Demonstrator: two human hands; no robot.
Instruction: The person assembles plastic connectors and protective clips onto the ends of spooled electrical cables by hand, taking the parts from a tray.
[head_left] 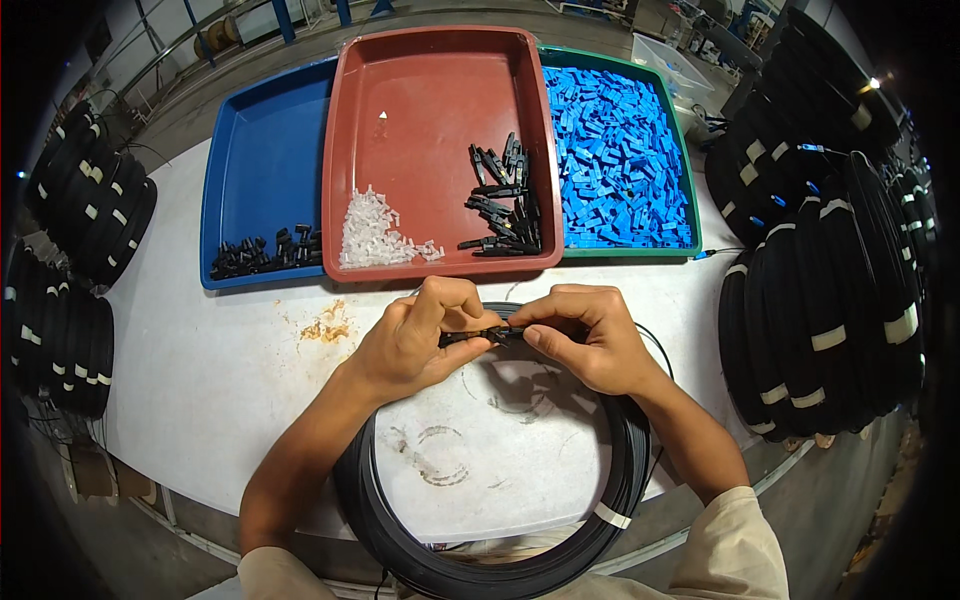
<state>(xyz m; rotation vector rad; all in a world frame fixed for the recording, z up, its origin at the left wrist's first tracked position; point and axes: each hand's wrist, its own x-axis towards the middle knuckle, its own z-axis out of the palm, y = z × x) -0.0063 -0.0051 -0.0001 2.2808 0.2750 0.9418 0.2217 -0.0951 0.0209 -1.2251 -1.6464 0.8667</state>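
Observation:
Over the middle of the white table (230,390), my two hands meet at small black connector parts (497,335). My left hand (410,345) is closed around black pieces, its thumb and fingers pinching them. From the other side, my right hand (598,345) pinches thumb against fingers at the same spot; what lies between its fingertips is mostly hidden. A coil of black cable (628,470) with a white band (611,516) rests below my hands, between my forearms, reaching over the table's near edge. A thin cable strand (660,345) loops out beside my right wrist.
A red tray (430,120) holds white sleeves (368,235) and black connector bodies (515,210). The blue tray (270,150) at its left has small black parts (265,255); the green tray (630,253) at its right has blue clips (620,160). Banded cable coils stand left (75,350) and right (820,320).

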